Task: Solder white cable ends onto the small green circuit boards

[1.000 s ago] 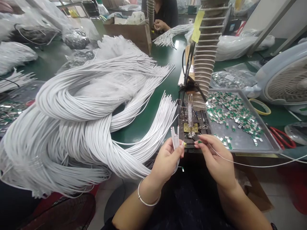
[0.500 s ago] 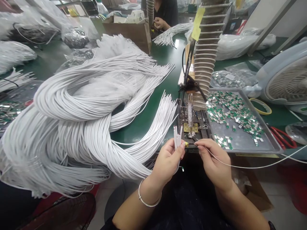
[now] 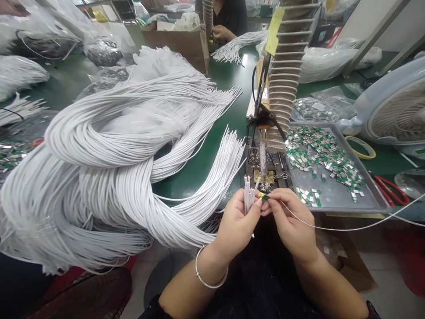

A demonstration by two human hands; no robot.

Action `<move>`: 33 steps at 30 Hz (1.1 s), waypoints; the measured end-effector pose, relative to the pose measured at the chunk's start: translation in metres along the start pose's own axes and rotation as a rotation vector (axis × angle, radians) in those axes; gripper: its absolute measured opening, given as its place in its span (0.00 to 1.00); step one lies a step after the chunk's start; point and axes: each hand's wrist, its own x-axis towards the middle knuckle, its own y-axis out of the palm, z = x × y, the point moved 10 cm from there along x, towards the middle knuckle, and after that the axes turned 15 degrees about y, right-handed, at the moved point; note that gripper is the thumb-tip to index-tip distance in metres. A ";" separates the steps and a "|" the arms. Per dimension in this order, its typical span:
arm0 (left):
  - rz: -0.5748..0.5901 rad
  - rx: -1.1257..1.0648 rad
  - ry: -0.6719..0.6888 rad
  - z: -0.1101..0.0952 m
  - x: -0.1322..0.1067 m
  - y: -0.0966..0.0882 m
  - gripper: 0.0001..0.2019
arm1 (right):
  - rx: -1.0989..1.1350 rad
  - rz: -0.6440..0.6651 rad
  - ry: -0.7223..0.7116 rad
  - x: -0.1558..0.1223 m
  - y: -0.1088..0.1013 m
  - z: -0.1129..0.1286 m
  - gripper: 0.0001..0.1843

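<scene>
My left hand (image 3: 236, 223) grips several white cable ends (image 3: 249, 198), which stand upright from its fingers. My right hand (image 3: 292, 219) pinches a tiny green and yellow part (image 3: 264, 196) at its fingertips, right beside those cable ends. A thin white wire (image 3: 332, 229) runs from my right hand out to the right. Behind my hands stands a small soldering fixture (image 3: 264, 177) with a gold pad. A large heap of looped white cables (image 3: 99, 177) lies to my left, its bundled ends reaching towards my left hand.
A metal tray (image 3: 372, 197) of green and silver parts lies right of the fixture, beside a ribbed beige duct (image 3: 280, 88). Red-handled scissors (image 3: 388, 192) and a fan (image 3: 398, 110) are further right. Across the green bench, a co-worker's hands (image 3: 221, 33) work near a cardboard box (image 3: 175, 40).
My hands have come closer together. The small part in my right fingertips has moved left, up to the cable ends, and my left hand has shifted right.
</scene>
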 end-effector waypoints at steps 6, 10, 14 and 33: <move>0.002 -0.014 -0.007 -0.004 0.000 0.004 0.09 | -0.024 -0.033 -0.032 -0.001 -0.003 0.005 0.07; 0.002 0.011 -0.012 -0.004 0.000 0.003 0.08 | -0.030 -0.049 -0.033 -0.001 -0.003 0.006 0.06; -0.010 0.032 -0.017 -0.003 0.001 0.002 0.08 | -0.106 -0.059 -0.083 -0.002 -0.002 0.010 0.07; -0.057 0.219 -0.003 -0.003 0.006 -0.009 0.04 | -0.213 -0.178 -0.411 -0.022 -0.007 0.022 0.14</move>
